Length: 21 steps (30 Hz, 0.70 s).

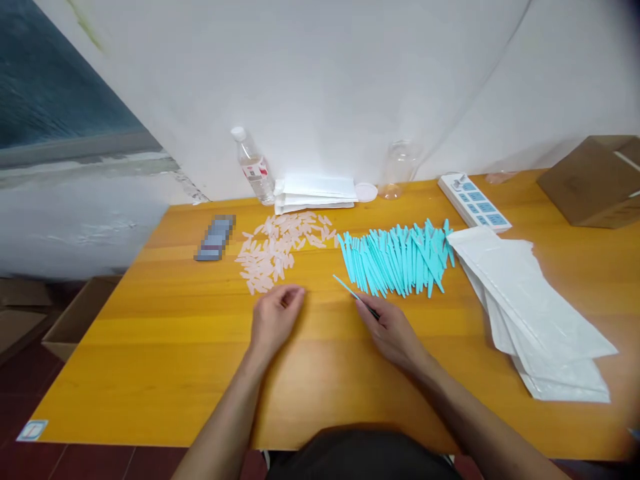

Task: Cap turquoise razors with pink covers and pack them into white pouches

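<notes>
My right hand is closed round one slim turquoise eyebrow razor, whose thin end points up and left past my fingers. To the left, my left hand rests low over the table with thumb and fingertips pinched together; whatever they hold, if anything, is too small to make out. Just beyond it lies a loose spread of small pale pink plastic covers. A row of many turquoise razors, some crossing at its right end, lies beyond my right hand.
On the wooden table are a phone, a plastic bottle, folded white packets, a clear jar, its round lid, a power strip, white plastic bags and a cardboard box. A wall stands behind.
</notes>
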Motion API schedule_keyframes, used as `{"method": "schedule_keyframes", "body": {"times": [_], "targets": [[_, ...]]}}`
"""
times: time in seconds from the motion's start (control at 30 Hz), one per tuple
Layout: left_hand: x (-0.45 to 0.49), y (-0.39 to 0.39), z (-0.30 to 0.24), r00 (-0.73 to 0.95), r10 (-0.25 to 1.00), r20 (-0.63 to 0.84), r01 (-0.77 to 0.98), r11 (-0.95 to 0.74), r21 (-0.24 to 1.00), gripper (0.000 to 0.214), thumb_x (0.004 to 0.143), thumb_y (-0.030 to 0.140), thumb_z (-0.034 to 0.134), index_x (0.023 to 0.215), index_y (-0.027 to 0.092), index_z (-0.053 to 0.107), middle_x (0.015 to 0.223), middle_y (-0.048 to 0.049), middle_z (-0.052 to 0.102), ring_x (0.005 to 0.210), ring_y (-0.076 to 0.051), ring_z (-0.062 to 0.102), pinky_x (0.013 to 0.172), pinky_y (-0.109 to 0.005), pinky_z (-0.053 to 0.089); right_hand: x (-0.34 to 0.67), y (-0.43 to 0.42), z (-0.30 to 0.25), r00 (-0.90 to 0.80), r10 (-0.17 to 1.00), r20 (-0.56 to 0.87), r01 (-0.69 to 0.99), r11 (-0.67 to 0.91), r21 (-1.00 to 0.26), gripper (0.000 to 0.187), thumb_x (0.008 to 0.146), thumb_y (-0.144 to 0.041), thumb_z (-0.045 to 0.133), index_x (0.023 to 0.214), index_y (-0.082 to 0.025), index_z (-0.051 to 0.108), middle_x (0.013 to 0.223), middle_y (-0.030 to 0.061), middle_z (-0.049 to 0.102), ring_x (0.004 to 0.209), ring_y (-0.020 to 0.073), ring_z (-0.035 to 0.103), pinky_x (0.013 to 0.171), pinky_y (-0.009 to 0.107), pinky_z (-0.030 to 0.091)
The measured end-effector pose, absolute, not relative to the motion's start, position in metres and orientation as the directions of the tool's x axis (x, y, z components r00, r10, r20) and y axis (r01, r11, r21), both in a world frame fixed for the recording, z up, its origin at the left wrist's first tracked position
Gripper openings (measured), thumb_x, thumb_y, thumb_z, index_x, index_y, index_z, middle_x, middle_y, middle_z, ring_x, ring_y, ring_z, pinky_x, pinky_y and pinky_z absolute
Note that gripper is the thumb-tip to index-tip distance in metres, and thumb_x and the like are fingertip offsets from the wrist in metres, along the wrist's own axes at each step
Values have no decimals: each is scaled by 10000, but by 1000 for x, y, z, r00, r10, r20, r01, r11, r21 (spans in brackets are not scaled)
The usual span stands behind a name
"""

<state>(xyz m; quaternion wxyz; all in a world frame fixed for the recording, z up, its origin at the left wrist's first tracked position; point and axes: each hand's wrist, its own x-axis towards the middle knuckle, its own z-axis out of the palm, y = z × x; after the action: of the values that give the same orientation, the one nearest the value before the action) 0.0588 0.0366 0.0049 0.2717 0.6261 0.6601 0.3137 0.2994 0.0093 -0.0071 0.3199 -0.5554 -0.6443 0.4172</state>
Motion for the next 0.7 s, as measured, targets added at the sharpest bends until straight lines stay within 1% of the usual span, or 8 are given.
{"method": "schedule_keyframes", "body": {"times": [0.1,0.2,0.3,0.4,0.5,0.57,0.63,0.7], "targets": [[40,81,13,-48,972,229,908,-53,415,315,945,405,552,1074,206,758,958,-81,721,888,-231,647,811,-336,484,303,6,-7,-239,970,44,663,196,-723,397,1048,-397,347,1133,-214,689,920,67,681,873,217,640,799,338,483],[46,111,19,50,981,187,988,-76,134,315,955,384,516,987,221,784,987,-111,699,989,-284,610,819,-366,475,303,3,-7,-288,956,55,728,256,-636,375,1050,-364,362,1195,-228,679,951,72,689,889,206,660,809,318,491],[60,118,22,121,989,89,993,-119,-28,337,955,359,493,863,210,780,972,-133,690,1016,-316,592,801,-380,476,304,1,-9,-300,951,79,739,284,-611,365,1048,-349,375,1216,-224,674,950,69,692,879,197,664,799,306,490],[70,115,27,143,990,3,987,-143,-80,325,952,291,460,920,184,765,967,-145,696,978,-313,626,772,-373,485,305,1,-9,-313,947,79,750,297,-591,348,1042,-338,397,1204,-215,679,939,67,691,853,195,662,775,303,486],[73,111,33,149,983,-105,985,-157,-72,316,914,190,451,1041,146,737,972,-160,705,885,-289,675,754,-364,493,305,1,-8,-325,943,71,765,307,-566,330,1035,-325,420,1189,-207,686,918,64,691,832,197,662,757,302,480],[70,106,34,181,975,-132,983,-181,9,305,875,163,482,1048,143,732,991,-160,710,864,-277,689,769,-363,502,307,1,-7,-342,937,69,766,321,-557,323,1033,-314,424,1179,-207,691,903,62,693,831,193,660,755,295,477],[64,96,29,208,971,-121,958,-177,227,270,847,182,536,1022,165,742,981,-132,727,872,-256,695,803,-353,515,309,2,-7,-360,930,71,760,337,-556,321,1032,-309,424,1157,-206,700,902,65,699,841,190,659,760,290,477],[56,81,20,173,974,-146,811,-57,582,242,844,240,597,1025,174,744,959,-100,756,871,-227,707,827,-336,536,312,3,-9,-376,923,85,747,356,-562,325,1031,-312,424,1154,-205,705,912,70,706,851,193,660,765,292,480]]}}
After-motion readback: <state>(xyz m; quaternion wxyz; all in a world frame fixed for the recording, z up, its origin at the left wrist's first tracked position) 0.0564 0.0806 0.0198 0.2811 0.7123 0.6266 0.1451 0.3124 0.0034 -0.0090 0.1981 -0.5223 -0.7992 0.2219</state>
